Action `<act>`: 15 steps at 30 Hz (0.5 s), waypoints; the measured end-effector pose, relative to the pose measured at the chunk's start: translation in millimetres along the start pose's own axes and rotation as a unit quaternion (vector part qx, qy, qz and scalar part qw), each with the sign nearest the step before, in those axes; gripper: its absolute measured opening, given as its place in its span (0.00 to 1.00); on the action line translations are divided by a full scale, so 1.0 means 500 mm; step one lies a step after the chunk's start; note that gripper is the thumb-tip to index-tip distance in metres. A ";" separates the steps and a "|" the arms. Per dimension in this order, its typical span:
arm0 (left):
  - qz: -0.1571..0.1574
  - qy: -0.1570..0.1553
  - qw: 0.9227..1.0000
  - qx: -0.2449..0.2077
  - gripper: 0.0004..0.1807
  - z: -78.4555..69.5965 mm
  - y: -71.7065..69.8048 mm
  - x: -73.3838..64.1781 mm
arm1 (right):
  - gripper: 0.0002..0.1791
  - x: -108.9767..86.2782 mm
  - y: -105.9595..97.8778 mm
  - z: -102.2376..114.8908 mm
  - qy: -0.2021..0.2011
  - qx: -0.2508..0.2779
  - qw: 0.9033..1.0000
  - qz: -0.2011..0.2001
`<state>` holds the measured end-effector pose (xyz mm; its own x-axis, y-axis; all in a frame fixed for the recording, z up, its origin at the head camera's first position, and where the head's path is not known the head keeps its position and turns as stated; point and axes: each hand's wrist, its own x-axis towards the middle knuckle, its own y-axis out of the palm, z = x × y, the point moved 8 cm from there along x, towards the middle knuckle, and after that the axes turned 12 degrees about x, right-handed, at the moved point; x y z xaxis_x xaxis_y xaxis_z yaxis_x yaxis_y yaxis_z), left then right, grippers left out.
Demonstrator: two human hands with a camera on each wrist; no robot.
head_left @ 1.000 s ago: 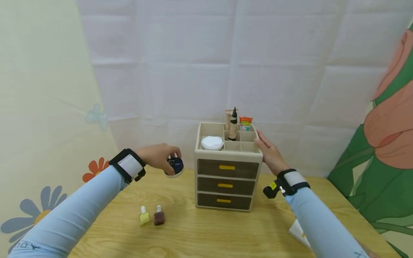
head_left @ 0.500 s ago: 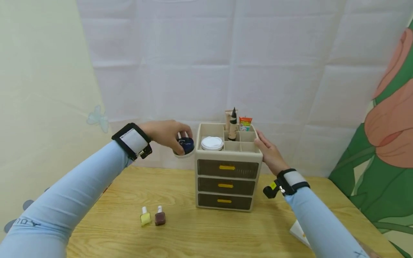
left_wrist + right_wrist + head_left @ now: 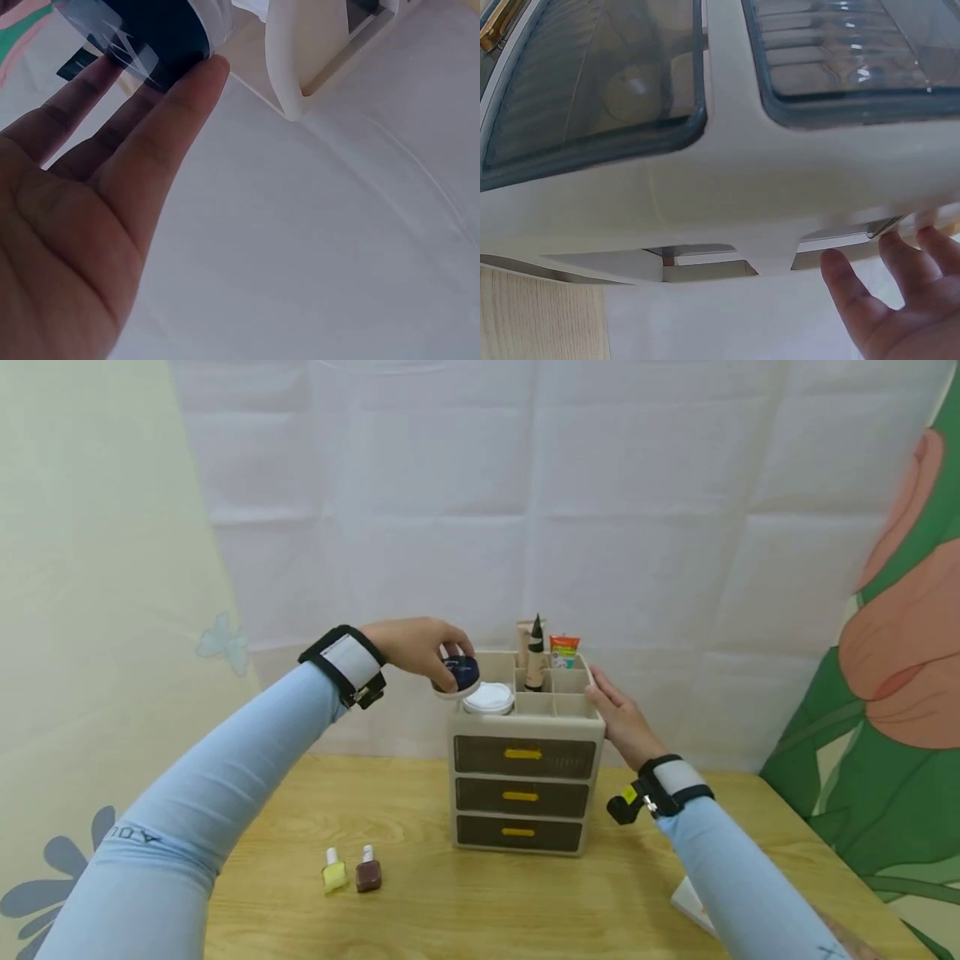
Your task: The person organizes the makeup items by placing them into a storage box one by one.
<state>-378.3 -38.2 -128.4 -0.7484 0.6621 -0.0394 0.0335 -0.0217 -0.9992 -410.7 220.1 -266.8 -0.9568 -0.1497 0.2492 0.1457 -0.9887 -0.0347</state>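
Note:
My left hand [image 3: 420, 647] pinches a round cosmetic jar with a dark blue lid [image 3: 462, 671] between thumb and fingers. The jar hangs at the top left edge of a cream desktop drawer organizer [image 3: 525, 724], overlapping its front left corner in the head view. Close up in the left wrist view, the jar [image 3: 142, 37] shows a glossy dark band and a pale rim. A white round container [image 3: 489, 697] sits in the organizer's large left compartment. My right hand [image 3: 628, 727] rests its fingers against the organizer's upper right side; fingertips [image 3: 838, 266] lie near the rim.
Upright in the top compartments stand a black-tipped bottle [image 3: 535, 660], a beige tube [image 3: 522, 639] and an orange-green tube [image 3: 565, 650]. Yellow [image 3: 334, 875] and dark red [image 3: 368, 875] nail polish bottles stand at the front left. A white flat item [image 3: 693, 906] is partly under the right sleeve.
My left hand has carried the jar up and to the right, from left of the organizer to its top left edge. The right hand stays at the organizer's side.

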 end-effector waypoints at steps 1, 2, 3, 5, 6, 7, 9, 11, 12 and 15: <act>-0.001 -0.001 1.000 0.001 0.30 0.001 0.001 0.005 | 0.38 0.000 0.001 0.000 0.000 -0.002 1.000 0.000; -0.002 -0.003 1.000 0.004 0.31 0.002 0.002 0.010 | 0.38 0.000 0.002 0.000 -0.001 -0.003 1.000 0.000; -0.003 -0.005 1.000 0.005 0.31 0.002 0.003 0.016 | 0.37 0.000 0.002 0.000 -0.002 -0.004 1.000 0.000; -0.007 -0.005 1.000 0.008 0.32 0.000 0.005 0.027 | 0.37 -0.001 0.002 0.001 -0.002 -0.004 1.000 -0.002; -0.009 -0.005 1.000 0.009 0.32 -0.001 0.006 0.033 | 0.37 -0.001 0.003 0.001 -0.002 -0.005 1.000 -0.002; -0.012 -0.005 1.000 0.012 0.33 -0.002 0.007 0.039 | 0.36 -0.002 0.003 0.001 -0.001 -0.007 1.000 -0.003; -0.018 -0.007 1.000 0.017 0.33 -0.003 0.009 0.050 | 0.36 -0.003 0.003 0.002 -0.001 -0.008 1.000 -0.004; -0.025 -0.007 0.999 0.024 0.33 -0.004 0.012 0.062 | 0.37 -0.004 0.003 0.003 -0.001 -0.007 1.000 -0.006; -0.028 -0.005 0.999 0.029 0.33 -0.005 0.014 0.068 | 0.37 -0.004 0.003 0.003 0.000 -0.008 1.000 -0.007; -0.032 -0.002 0.998 0.045 0.32 -0.007 0.021 0.083 | 0.38 -0.005 0.004 0.004 0.000 -0.004 1.000 -0.008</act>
<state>-406.7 -8.3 -140.7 -0.7501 0.6608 0.0253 -0.0738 -0.0457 -0.9962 -407.5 218.4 -265.7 -0.9588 -0.1342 0.2502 0.1287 -0.9909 -0.0381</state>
